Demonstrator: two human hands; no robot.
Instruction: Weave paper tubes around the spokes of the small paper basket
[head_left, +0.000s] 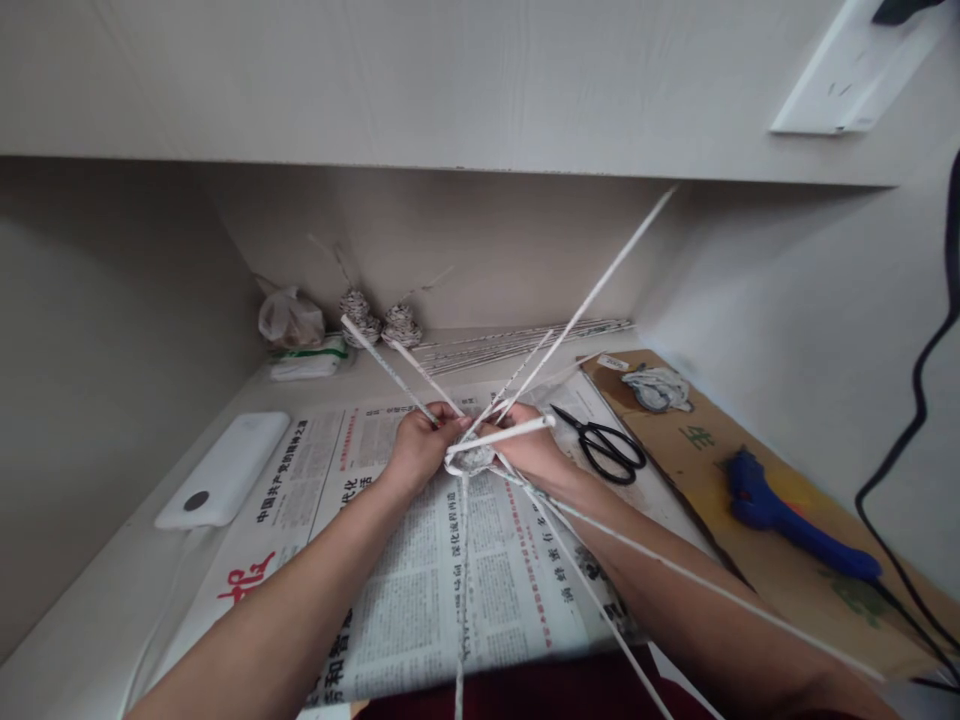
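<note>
Head view: hands hiding woven centre

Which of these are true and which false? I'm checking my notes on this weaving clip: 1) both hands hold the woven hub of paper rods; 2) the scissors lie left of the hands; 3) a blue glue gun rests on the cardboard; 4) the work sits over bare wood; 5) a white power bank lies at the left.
1) True: the left hand and right hand grip the woven hub, and paper rods fan out from it.
2) False: the scissors lie right of the hands.
3) True: the blue glue gun lies on the cardboard.
4) False: a newspaper is spread beneath.
5) True: the white power bank lies at the left.
</note>
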